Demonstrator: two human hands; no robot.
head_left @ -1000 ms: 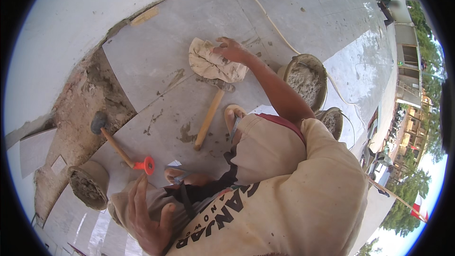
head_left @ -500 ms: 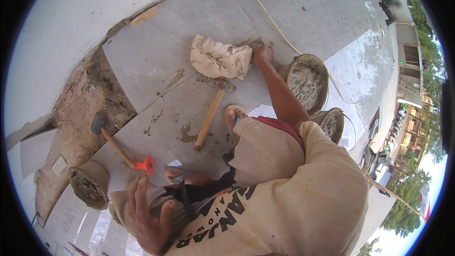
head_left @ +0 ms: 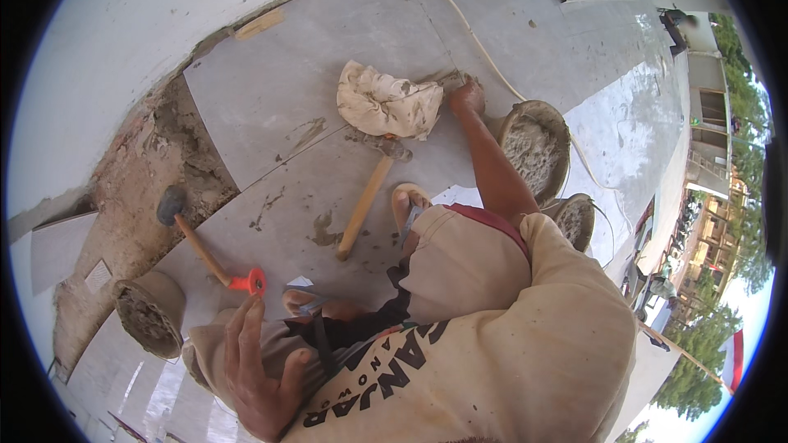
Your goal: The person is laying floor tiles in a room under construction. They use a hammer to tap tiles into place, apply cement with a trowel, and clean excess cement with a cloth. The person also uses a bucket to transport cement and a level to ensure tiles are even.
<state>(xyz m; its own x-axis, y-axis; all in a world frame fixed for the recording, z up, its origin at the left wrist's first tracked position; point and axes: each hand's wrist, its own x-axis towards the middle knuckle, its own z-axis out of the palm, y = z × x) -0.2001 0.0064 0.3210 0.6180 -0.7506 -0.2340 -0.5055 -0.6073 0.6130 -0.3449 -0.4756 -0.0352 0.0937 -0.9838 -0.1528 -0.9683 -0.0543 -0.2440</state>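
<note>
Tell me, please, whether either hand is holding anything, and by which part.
The left hand is open and holds nothing. The right hand is curled near the right end of the off-white cloth; whether it grips anything cannot be told.

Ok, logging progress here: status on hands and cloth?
Left hand open, near red spool. Right hand beside crumpled cloth, grip unclear. Hammer lying close to cloth.

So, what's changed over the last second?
The right hand has come off the cream cloth and moved right, to the floor just beyond it; whether it has gripped anything there is unclear. The cloth's folds have shifted slightly. Unchanged: the left hand by the knee, the hammer and the mallet.
</note>
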